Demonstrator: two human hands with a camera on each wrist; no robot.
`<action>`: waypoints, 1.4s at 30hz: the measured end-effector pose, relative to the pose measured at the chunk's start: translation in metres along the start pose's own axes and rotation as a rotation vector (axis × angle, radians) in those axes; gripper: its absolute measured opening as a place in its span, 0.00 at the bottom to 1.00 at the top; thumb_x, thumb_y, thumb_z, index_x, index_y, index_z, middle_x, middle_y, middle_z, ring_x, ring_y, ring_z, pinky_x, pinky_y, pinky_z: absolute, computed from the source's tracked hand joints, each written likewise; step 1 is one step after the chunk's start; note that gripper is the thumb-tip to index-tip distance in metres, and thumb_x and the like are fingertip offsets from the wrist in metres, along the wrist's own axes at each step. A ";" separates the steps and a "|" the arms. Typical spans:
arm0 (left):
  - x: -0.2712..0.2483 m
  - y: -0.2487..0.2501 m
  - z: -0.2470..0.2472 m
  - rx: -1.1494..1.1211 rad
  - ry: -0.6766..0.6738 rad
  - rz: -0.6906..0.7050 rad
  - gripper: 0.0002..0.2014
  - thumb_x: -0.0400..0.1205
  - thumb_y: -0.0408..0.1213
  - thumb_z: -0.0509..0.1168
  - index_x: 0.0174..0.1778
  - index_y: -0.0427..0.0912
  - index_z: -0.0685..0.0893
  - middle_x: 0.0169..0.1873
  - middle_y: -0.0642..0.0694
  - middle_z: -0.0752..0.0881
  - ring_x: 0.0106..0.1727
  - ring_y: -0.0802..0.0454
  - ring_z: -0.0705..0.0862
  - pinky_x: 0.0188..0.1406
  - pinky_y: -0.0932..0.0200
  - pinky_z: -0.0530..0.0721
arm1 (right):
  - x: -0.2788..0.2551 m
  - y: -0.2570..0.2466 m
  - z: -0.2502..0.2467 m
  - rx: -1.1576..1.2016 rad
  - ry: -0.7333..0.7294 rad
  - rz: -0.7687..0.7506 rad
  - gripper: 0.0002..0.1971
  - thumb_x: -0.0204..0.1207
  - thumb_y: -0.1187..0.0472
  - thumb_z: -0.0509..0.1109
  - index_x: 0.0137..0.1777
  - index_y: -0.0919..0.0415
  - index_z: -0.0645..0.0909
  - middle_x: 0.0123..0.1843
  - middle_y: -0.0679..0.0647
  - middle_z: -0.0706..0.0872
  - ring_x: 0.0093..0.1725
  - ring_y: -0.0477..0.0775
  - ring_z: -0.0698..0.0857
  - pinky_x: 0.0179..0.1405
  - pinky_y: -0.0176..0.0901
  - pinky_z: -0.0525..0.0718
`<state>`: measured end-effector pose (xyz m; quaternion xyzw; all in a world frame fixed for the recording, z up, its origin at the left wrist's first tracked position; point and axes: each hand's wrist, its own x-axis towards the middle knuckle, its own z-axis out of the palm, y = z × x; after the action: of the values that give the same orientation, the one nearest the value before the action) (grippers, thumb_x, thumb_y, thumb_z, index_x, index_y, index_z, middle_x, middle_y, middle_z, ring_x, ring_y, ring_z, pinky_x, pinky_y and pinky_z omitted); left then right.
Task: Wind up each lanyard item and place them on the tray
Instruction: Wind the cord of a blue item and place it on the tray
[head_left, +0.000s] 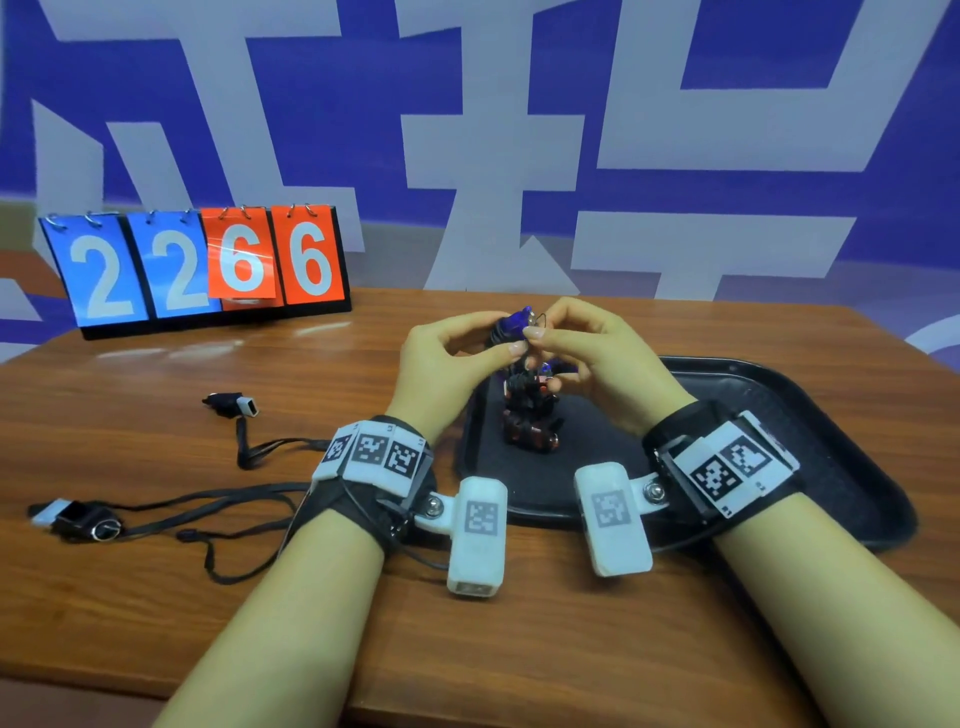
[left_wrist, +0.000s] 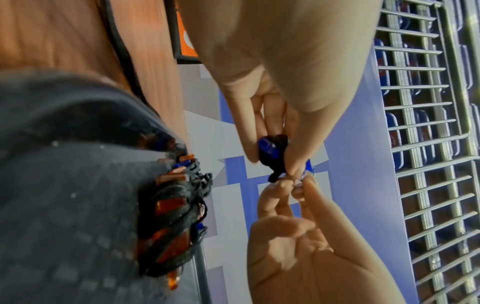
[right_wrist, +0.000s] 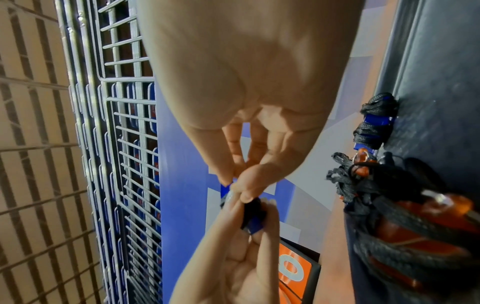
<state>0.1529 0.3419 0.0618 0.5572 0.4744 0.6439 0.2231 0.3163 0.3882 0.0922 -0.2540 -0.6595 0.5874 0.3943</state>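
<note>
Just above the tray (head_left: 810, 415), my left hand (head_left: 447, 364) pinches the blue lanyard item (head_left: 511, 325), cord wound around it, and my right hand (head_left: 587, 353) pinches its far tip. Wound bundles (head_left: 530, 421) lie on the tray below; two unwound lanyards (head_left: 156, 509) sprawl left of it.

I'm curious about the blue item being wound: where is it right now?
In the head view, the blue item is pinched between the left hand and right hand, raised above the tray's left end.
</note>
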 end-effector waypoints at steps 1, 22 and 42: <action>0.001 -0.001 0.000 0.034 0.014 0.014 0.15 0.73 0.31 0.80 0.56 0.41 0.91 0.49 0.49 0.93 0.55 0.54 0.90 0.60 0.57 0.85 | 0.000 0.000 0.001 -0.011 0.025 -0.012 0.11 0.80 0.69 0.69 0.37 0.60 0.73 0.35 0.54 0.84 0.34 0.49 0.85 0.27 0.37 0.80; 0.002 -0.006 0.004 0.064 -0.028 -0.022 0.13 0.74 0.28 0.78 0.50 0.47 0.89 0.50 0.50 0.92 0.57 0.53 0.89 0.66 0.49 0.84 | 0.002 0.001 0.004 -0.010 0.218 0.191 0.06 0.77 0.73 0.71 0.53 0.69 0.84 0.35 0.58 0.84 0.27 0.47 0.85 0.27 0.35 0.85; 0.003 -0.006 0.003 -0.191 -0.108 -0.251 0.08 0.84 0.27 0.66 0.58 0.35 0.86 0.47 0.43 0.91 0.45 0.53 0.88 0.42 0.63 0.86 | 0.004 0.009 -0.009 0.363 0.088 0.324 0.17 0.78 0.68 0.72 0.66 0.71 0.81 0.37 0.52 0.87 0.33 0.42 0.86 0.27 0.25 0.82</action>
<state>0.1536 0.3484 0.0583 0.5035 0.4640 0.6226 0.3788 0.3200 0.3982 0.0840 -0.3067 -0.4759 0.7403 0.3625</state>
